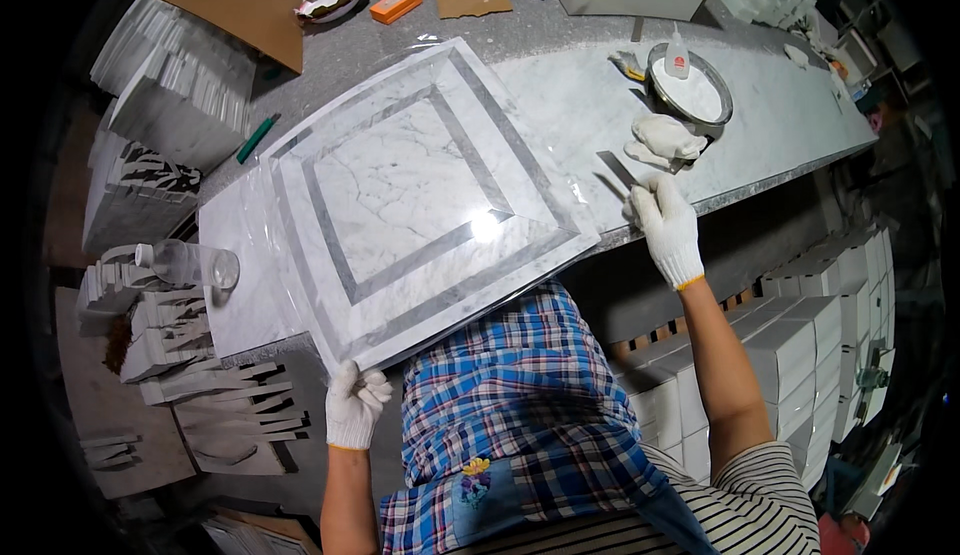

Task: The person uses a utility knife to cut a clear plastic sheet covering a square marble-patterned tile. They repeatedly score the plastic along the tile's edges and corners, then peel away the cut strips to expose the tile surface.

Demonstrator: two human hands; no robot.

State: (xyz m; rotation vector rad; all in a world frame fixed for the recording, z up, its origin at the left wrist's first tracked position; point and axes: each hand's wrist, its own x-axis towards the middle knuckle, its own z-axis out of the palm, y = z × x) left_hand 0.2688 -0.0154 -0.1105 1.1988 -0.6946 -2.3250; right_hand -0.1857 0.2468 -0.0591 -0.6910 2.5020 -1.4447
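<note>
A square white marble panel (400,185) with grey inlaid bands lies tilted on the worktop, its near edge jutting out over the front of the bench. At its near left corner my left hand (357,405), in a white glove, has its fingers curled round the edge. My right hand (662,225), gloved too, holds a thin flat scraper blade (615,169) just right of the panel, over the bench's front edge. Farther right, a crumpled white cloth or glove (665,140) lies beside a metal bowl (722,123) with white contents and a small squeeze bottle (676,55).
A clear plastic jar (195,265) lies on its side at the left. White stone tiles (180,105) stand stacked at far left; an orange box (396,6) and a green-handled tool (258,139) rest on the bench. White blocks (780,355) are stacked below right.
</note>
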